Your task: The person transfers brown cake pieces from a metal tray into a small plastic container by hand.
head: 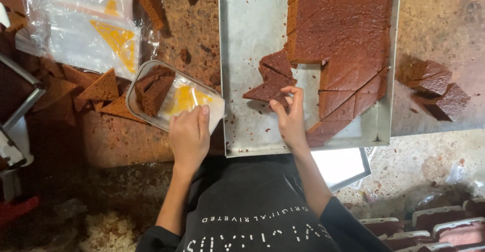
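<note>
Two hands are at work over a crumb-strewn brown counter. The left hand [189, 133] grips the near edge of a clear plastic bag [174, 98] with a yellow printed patch, thumb and fingers pressed on the open mouth; one brown cake wedge [153, 89] already sits inside, toward the far end. The right hand [289, 116] reaches into the metal baking tray [247, 34], fingertips pinching a triangular cake piece [269, 89] that lies beside a second loose wedge on the bare left half of the tray.

Judging from this, the step in hand is picking the next slice for bagging — the lift calls for a gentle pinch so the soft corner does not crumble, then a short carry left into the held-open mouth.

A stack of empty clear bags [83, 27], each with a yellow triangle mark, lies at the far left corner of the counter. The uncut-looking cake slab [343, 24] fills the tray's right half, scored into triangles. More loose wedges [434, 87] rest outside the tray on the right — others lie left of the bag.
</note>
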